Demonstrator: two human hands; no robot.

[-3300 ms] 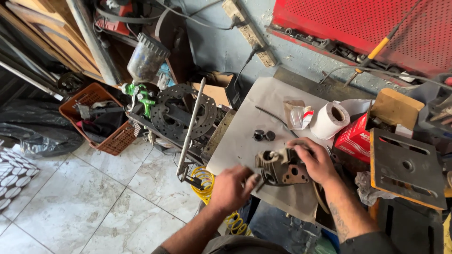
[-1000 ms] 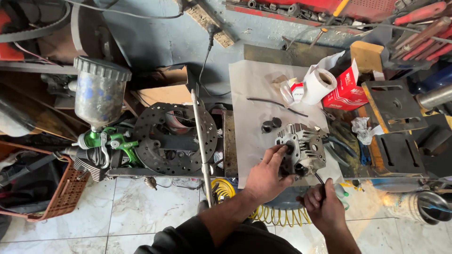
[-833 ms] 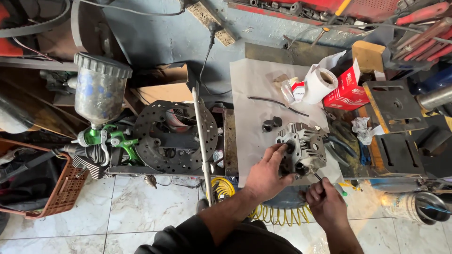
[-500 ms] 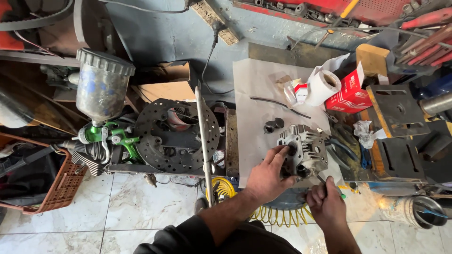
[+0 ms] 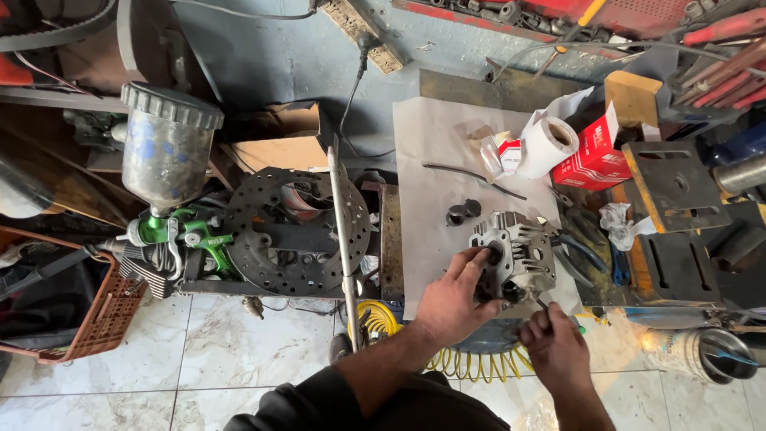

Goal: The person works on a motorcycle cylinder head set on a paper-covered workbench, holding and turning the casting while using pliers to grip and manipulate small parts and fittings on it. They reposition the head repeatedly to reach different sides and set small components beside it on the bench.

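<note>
Left hand (image 5: 451, 299) grips finned cylinder head (image 5: 515, 259) at bench front edge; right hand (image 5: 554, 351) pinches thin tool (image 5: 546, 306). Head's likely heavy, rigid: grip fins.

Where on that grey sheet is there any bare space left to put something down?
The grey sheet is bare along its left side, from the top edge down past the two small black caps. The right is crowded: paper roll, red box, finned metal part under the left hand.
</note>
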